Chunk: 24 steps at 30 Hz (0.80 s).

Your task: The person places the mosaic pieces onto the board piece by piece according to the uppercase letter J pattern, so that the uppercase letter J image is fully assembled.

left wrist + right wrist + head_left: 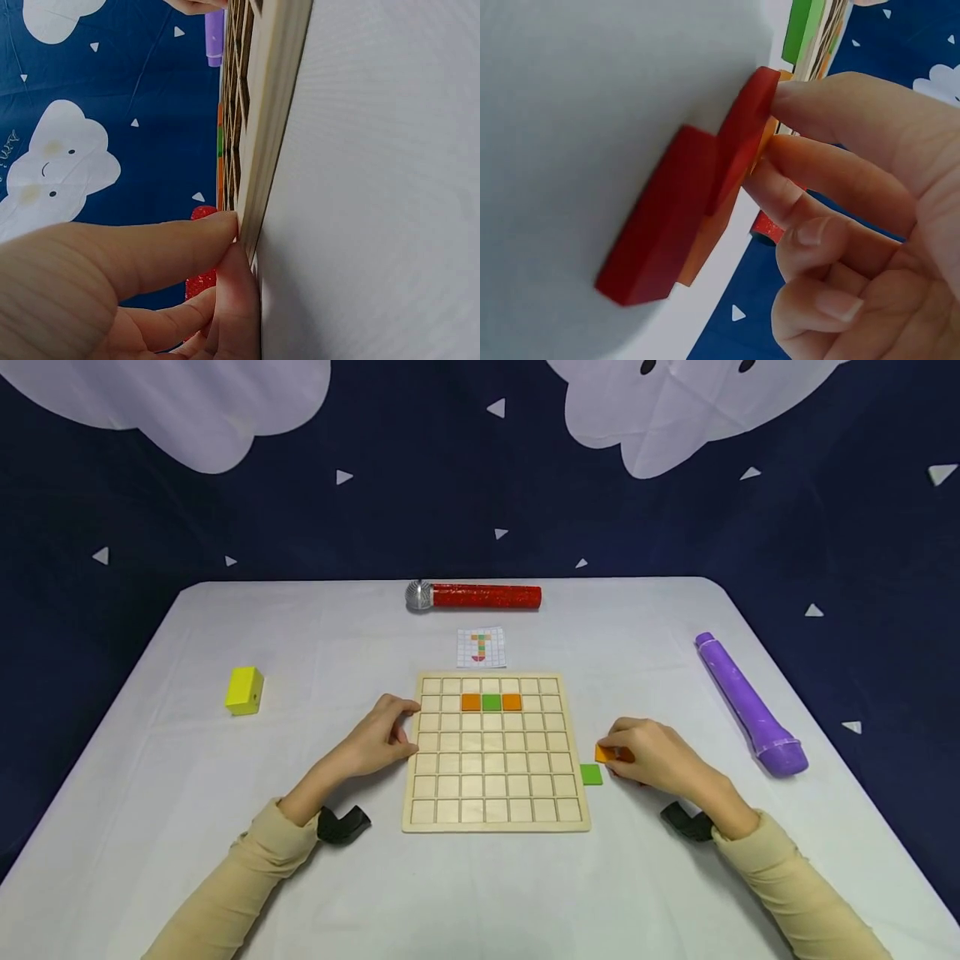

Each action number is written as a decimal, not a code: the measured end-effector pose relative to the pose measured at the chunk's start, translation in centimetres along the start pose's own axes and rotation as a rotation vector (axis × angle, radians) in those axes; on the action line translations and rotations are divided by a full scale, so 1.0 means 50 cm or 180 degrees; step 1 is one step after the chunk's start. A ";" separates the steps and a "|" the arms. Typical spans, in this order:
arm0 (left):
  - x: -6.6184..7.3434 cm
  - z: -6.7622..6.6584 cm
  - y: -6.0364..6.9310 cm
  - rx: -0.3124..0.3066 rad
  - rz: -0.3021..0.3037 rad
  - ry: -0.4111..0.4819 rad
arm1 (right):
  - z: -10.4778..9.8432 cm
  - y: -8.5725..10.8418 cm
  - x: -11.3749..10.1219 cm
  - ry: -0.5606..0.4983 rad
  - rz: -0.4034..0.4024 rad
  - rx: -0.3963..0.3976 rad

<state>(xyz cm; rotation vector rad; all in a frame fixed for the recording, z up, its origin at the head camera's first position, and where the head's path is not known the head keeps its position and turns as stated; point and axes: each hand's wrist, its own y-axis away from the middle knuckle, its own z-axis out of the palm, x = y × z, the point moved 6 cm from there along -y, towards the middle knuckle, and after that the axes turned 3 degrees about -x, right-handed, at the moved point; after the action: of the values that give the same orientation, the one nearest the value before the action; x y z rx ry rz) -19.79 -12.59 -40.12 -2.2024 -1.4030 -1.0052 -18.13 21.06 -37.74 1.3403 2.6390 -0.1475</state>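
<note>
A wooden grid board (pixel 495 832) lies mid-table, with an orange tile (pixel 471 702), a green tile (pixel 491 702) and another orange tile (pixel 512 702) in one row near its far edge. Thumb and forefinger of my left hand (pixel 378 735) touch the board's left edge, spread apart along it. To the right of the board, my right hand (pixel 652 756) pinches an orange tile (pixel 602 754) between thumb and fingers. Two red pieces (pixel 660 221) and more orange lie beside those fingertips in the right wrist view, partly overlapping. A loose green tile (pixel 592 775) touches the board's right edge.
A small pattern card (pixel 482 647) lies beyond the board, with a red microphone (pixel 483 597) behind it. On the left stands a yellow block (pixel 244 691). A purple microphone-shaped object (pixel 750 703) lies at the right. White cloth covers the table (pixel 480 902).
</note>
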 end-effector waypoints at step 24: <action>-0.002 -0.001 -0.001 0.0051 0.0083 0.0090 | -0.030 -0.092 -0.063 0.0040 -0.0367 0.0199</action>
<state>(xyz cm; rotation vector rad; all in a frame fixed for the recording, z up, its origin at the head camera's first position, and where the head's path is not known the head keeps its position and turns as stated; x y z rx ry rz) -19.89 -12.65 -40.15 -2.1810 -1.3618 -1.0088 -20.19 16.10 -35.57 1.2109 2.7441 -0.2396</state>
